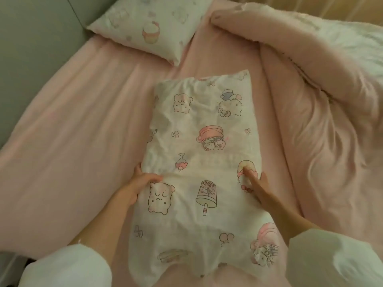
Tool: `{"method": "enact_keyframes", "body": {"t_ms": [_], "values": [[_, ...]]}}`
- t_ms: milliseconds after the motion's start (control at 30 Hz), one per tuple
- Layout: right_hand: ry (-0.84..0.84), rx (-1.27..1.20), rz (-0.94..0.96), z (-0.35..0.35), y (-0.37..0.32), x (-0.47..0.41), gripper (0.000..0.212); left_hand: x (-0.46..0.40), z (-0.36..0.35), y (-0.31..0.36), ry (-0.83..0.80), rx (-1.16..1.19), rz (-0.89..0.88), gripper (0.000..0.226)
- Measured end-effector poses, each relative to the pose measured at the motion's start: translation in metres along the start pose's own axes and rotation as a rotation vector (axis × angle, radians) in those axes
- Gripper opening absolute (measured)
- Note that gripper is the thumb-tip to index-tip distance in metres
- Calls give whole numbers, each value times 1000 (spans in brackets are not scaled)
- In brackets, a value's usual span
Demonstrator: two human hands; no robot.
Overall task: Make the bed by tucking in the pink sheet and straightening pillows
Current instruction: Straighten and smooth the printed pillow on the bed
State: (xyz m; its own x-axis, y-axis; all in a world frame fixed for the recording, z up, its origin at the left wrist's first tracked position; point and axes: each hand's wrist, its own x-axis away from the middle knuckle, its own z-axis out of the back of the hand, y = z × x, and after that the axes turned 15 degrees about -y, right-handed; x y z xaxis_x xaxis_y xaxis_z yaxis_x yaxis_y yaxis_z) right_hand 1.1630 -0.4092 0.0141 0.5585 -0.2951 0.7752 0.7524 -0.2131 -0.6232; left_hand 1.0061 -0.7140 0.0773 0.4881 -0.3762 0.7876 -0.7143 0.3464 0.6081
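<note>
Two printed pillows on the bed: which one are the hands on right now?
The near pillow, lying lengthwise mid-bed. The left hand grips its left edge and the right hand its right. The far pillow, by the headboard, is untouched.

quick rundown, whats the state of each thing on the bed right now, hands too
near pillow: lying lengthwise on the sheet, wrinkled, held at both sides
far pillow: lying flat at the head end, untouched
pink sheet: spread over the mattress, lightly creased
pink duvet: bunched up on the right
left hand: grips the near pillow's left edge
right hand: grips its right edge
</note>
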Motion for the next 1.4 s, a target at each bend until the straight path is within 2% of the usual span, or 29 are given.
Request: {"method": "enact_keyframes", "body": {"t_ms": [67, 100, 167, 200, 267, 367, 500, 633, 833, 933, 1033, 1133, 1200, 1267, 1333, 1400], "values": [[-4, -22, -19, -5, -11, 10, 76, -16, 8, -11, 5, 82, -14, 112], [12, -13, -38, -9, -14, 14, 67, -19, 8, -15, 21, 124, -13, 112], [111, -47, 10, -18, -20, 20, 53, -15, -8, -12, 120, 181, -86, 78], [171, -63, 13, -25, -21, 24, 56, -13, -14, -11, 223, 166, -138, 54], [247, -110, 7, -43, -34, 39, 60, -3, -20, 2, 382, 77, -249, 48], [301, -169, 58, -71, -55, 59, 71, 12, -8, 34, 526, -112, -340, 44], [258, -263, 162, -112, -84, 79, 60, 43, 19, 91, 750, -383, -494, 31], [175, -320, 285, -161, -122, 103, 44, 84, 65, 124, 966, -543, -625, 25], [46, -335, 409, -232, -175, 104, 44, 104, 139, 150, 1150, -681, -643, 24], [-28, -365, 380, -271, -183, 82, 46, 92, 178, 162, 1234, -772, -520, 31], [-207, -279, 314, -293, -178, 61, 50, 72, 203, 165, 1156, -779, -377, 49], [-406, -160, 157, -312, -168, 35, 56, 39, 207, 132, 914, -828, -279, 56], [-428, -47, 100, -318, -159, 17, 69, 22, 196, 95, 763, -893, -219, 56], [-418, 21, 90, -321, -148, 1, 72, 7, 187, 49, 666, -953, -128, 57], [-405, 48, 96, -319, -141, -13, 72, -3, 177, 8, 664, -952, -71, 60], [-408, 26, 90, -318, -138, -28, 73, -10, 167, -14, 744, -828, -78, 66]]}}
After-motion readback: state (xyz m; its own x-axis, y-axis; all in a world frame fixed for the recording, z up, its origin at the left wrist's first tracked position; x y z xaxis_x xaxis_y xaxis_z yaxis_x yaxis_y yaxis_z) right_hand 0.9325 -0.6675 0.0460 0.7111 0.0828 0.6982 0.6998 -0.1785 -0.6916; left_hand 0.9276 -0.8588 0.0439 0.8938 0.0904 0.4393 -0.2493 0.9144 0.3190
